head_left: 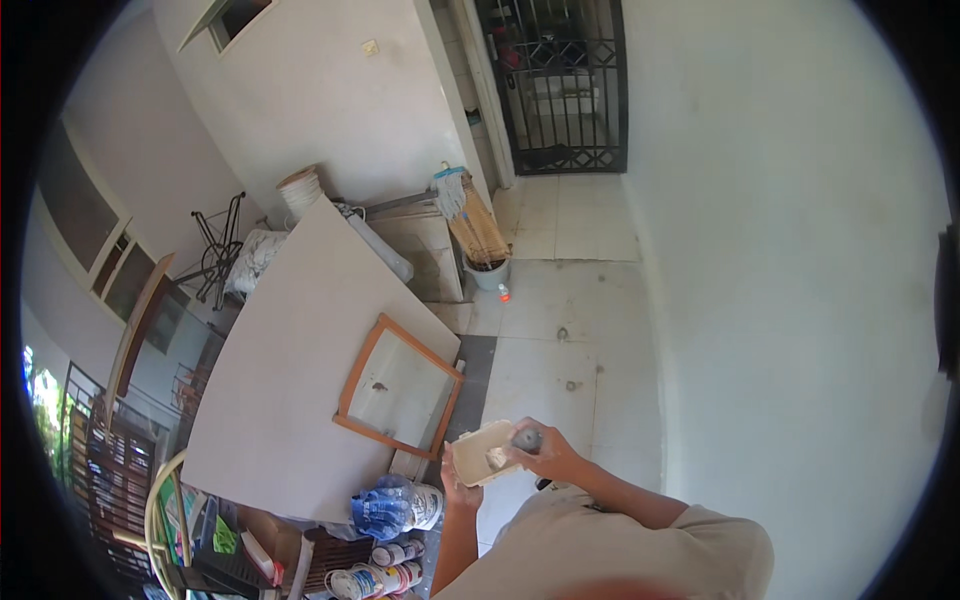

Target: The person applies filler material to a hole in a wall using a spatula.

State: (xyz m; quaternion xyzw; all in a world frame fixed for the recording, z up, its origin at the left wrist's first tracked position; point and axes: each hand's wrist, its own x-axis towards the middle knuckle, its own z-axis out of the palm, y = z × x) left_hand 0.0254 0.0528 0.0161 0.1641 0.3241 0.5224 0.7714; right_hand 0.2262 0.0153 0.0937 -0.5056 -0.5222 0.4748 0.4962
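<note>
Close in front of my body, my left hand [461,487] grips a shallow cream-coloured tub [472,460] by its near left side. Inside the tub lies a small whitish lump [497,458]. My right hand [554,456] is closed round a dark grey, rounded object [527,438] over the tub's right side. Its exact kind is unclear at this size. The right fingertips reach to the whitish lump, and I cannot tell whether they touch it.
To the left stand a large pale board [290,370] and a wood-framed glass panel [400,390]. Paint cans [375,580] and a blue plastic-wrapped bundle [382,507] sit below them. A grey bucket [487,275] and mop [450,190] stand farther off. A white wall [790,300] runs along the right.
</note>
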